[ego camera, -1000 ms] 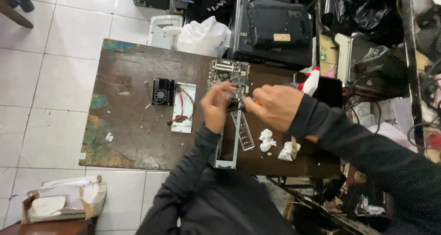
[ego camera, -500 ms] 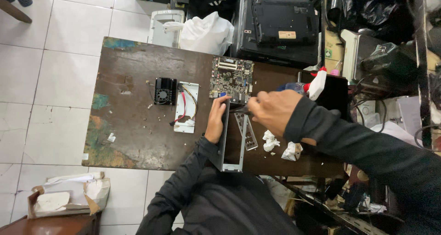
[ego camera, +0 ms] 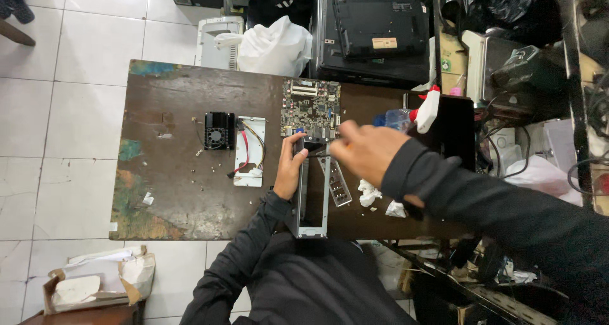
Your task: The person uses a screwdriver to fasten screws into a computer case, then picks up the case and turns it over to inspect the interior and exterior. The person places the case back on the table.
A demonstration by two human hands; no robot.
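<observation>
One worn brown wooden table (ego camera: 177, 192) with patches of teal paint fills the middle of the head view, its right end lost under clutter and the person's right sleeve. On it, running from the table's near edge toward the middle, lies a long narrow grey metal chassis frame (ego camera: 309, 201), open through its centre; its near end hangs over the table edge and its far end is covered by both hands. Just beyond it sits a green square circuit board (ego camera: 311, 109), crowded with small parts too fine to tell apart. Left of the frame is a white metal mounting plate (ego camera: 250, 150) with red and yellow wires lying across it, and touching its left side a small black cooling fan (ego camera: 219, 131). A slim grey perforated metal strip (ego camera: 339, 186) lies just right of the frame, with crumpled white tissues (ego camera: 368, 193) near it. The left hand (ego camera: 290, 167) clasps the frame's left rail, fingers curled round it. The right hand (ego camera: 368, 152) is closed near the frame's far end; whether something thin is pinched in it cannot be told, as the fingertips are blurred and turned away
</observation>
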